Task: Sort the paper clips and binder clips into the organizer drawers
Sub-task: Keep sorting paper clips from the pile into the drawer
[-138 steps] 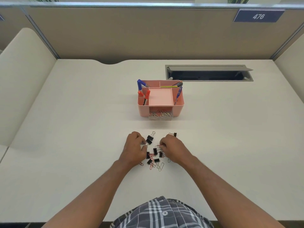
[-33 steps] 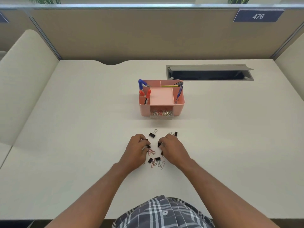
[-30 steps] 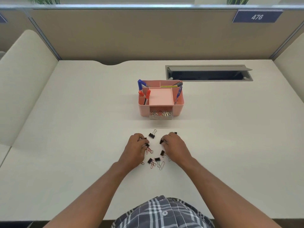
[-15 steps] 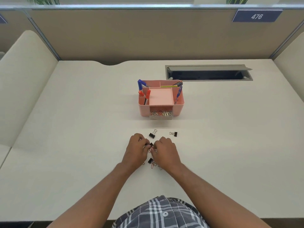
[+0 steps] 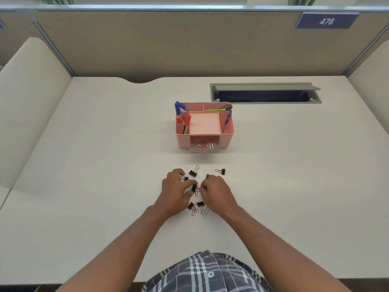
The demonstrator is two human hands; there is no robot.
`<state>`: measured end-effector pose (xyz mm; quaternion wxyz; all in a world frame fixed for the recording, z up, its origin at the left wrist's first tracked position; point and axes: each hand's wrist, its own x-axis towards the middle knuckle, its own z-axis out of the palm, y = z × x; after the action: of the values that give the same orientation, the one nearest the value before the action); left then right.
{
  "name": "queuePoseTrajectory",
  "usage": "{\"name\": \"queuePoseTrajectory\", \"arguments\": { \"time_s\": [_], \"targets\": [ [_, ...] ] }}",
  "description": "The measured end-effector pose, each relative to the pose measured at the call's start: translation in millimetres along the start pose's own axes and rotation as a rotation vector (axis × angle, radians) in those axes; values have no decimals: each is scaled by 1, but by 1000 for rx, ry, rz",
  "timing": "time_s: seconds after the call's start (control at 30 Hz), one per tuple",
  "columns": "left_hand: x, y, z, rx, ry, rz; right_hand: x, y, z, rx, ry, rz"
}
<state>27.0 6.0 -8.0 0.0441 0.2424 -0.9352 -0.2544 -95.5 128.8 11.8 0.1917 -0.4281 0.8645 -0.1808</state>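
I count seven binder clips (image 5: pixel 193 173), about four loose paper clips (image 5: pixel 205 212), one organizer (image 5: pixel 228 135), and five pens (image 5: pixel 186 123).

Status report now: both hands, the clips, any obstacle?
Left hand and right hand together on one binder clip tangled with a red paper clip. Organizer drawer open. Path clear.

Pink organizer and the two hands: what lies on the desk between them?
In the head view, mostly bare desk; only two black binder clips lie just beyond the left hand and right hand, short of the organizer.
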Motion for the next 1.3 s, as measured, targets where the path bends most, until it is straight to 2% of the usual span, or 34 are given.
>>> {"name": "queuePoseTrajectory", "arguments": {
  "time_s": [0.2, 0.43, 0.57, 0.83, 1.07, 1.3],
  "targets": [
    [4, -1, 0, -77, -12, -76, 2, 3, -11, 107, 113, 107],
    [0, -2, 2, -217, 170, -241, -2, -1, -12, 88, 87, 111],
    [-4, -5, 4, -176, 123, -210, -1, -8, -1, -13, 0, 39],
    [-18, -13, -10, -299, 65, -94, 1, -12, 8, -126, 6, -20],
    [-45, -29, -9, -195, 38, -17, 0, -7, 11, -153, 11, -62],
    [-45, -28, -1, -89, 65, -9, 6, -16, 4, -180, -95, -7]
  ]
}}
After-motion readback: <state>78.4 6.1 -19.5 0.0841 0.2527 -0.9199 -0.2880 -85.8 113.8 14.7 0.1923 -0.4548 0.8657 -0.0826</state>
